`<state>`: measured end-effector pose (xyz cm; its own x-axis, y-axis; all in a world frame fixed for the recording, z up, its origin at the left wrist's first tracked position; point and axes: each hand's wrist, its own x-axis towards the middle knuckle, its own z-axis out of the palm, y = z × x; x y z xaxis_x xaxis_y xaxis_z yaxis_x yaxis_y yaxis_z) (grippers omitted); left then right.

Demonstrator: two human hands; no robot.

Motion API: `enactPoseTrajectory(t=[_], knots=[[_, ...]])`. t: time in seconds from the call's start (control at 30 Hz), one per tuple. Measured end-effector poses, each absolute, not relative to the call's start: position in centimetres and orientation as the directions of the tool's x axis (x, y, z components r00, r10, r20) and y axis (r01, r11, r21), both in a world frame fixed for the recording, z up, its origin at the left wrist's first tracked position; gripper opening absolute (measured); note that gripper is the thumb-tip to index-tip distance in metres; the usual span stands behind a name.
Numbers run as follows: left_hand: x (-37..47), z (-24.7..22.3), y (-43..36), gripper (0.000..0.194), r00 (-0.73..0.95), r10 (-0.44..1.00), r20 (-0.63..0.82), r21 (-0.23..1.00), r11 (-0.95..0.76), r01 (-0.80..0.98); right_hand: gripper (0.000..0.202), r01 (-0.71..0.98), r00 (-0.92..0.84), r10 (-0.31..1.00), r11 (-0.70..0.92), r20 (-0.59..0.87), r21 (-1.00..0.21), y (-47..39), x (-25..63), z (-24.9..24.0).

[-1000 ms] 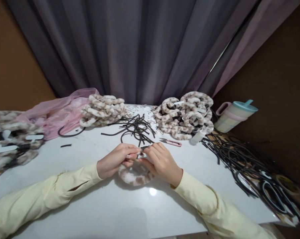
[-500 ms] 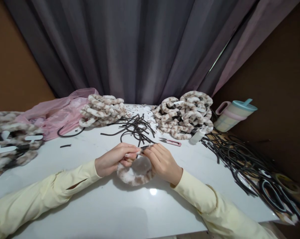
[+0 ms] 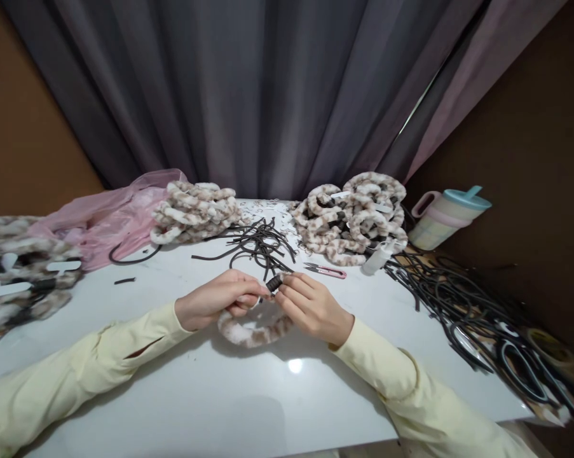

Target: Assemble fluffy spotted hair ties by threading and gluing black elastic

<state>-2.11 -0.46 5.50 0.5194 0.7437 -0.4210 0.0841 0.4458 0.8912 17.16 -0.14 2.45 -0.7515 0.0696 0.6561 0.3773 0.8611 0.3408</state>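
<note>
— What has the left hand got?
— Fingers pinched shut on one end of the furry headband, which curves down onto the white table.
— And the right hand?
— Closed too — gripping the band's dark bare tip, probably plastic.

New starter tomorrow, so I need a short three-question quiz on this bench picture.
1. True or false: both hands, the left hand and the right hand, grip the furry headband.
2. Which lies nearest the right hand? A the pink thread snips; B the lidded cup; C the pink plastic bag.
3. Fill in: the dark end of the headband shows between the two ____.

Key: 1 true; 2 A; 3 hands.
</note>
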Motion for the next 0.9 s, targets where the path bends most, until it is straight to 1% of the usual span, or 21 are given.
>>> enactPoseTrajectory(t=[0.1,0.2,0.27,0.33,0.4,0.47,0.57,0.63,0.77,0.9], knots=[[-2.0,5.7,-0.6,0.033,0.506,0.785,-0.356,0.933,0.331,0.144,0.017,0.379,-0.736,0.081,0.871,0.672,0.311,-0.1,17.2,2.6],[-1.8,5.7,-0.9,0.034,0.462,0.837,-0.293,0.948,0.192,0.253,0.015,0.382,-0.711,0.123,0.894,0.693,0.234,-0.1,17.1,2.4],[-1.8,5.5,-1.0,0.034,0.431,0.875,-0.219,0.932,0.058,0.357,0.016,0.398,-0.683,0.182,0.904,0.707,0.152,-0.2,17.1,2.1],[-1.8,5.1,-1.1,0.033,0.425,0.898,-0.111,0.889,-0.102,0.447,0.020,0.423,-0.652,0.257,0.904,0.713,0.060,-0.3,17.1,1.8],[-1.9,4.7,-1.2,0.034,0.441,0.897,-0.009,0.836,-0.235,0.495,0.021,0.433,-0.625,0.330,0.901,0.708,-0.038,-0.4,17.1,1.5],[-2.0,4.4,-1.4,0.034,0.470,0.881,0.049,0.799,-0.317,0.511,0.020,0.418,-0.594,0.400,0.895,0.698,-0.158,-0.4,17.1,1.3],[-2.0,4.2,-1.6,0.034,0.500,0.862,0.085,0.758,-0.382,0.529,0.018,0.356,-0.534,0.472,0.878,0.702,-0.320,-0.5,16.9,1.2],[-2.0,4.2,-1.7,0.033,0.508,0.855,0.107,0.739,-0.410,0.534,0.016,0.310,-0.493,0.488,0.872,0.720,-0.379,-0.6,16.6,1.4],[-1.9,3.9,-1.7,0.030,0.532,0.827,0.182,0.731,-0.475,0.489,0.014,0.276,-0.445,0.527,0.850,0.724,-0.449,-0.7,16.3,1.6],[-2.0,3.7,-1.8,0.027,0.544,0.810,0.221,0.725,-0.509,0.463,0.019,0.290,-0.428,0.552,0.834,0.715,-0.470,-0.9,16.4,1.7]])
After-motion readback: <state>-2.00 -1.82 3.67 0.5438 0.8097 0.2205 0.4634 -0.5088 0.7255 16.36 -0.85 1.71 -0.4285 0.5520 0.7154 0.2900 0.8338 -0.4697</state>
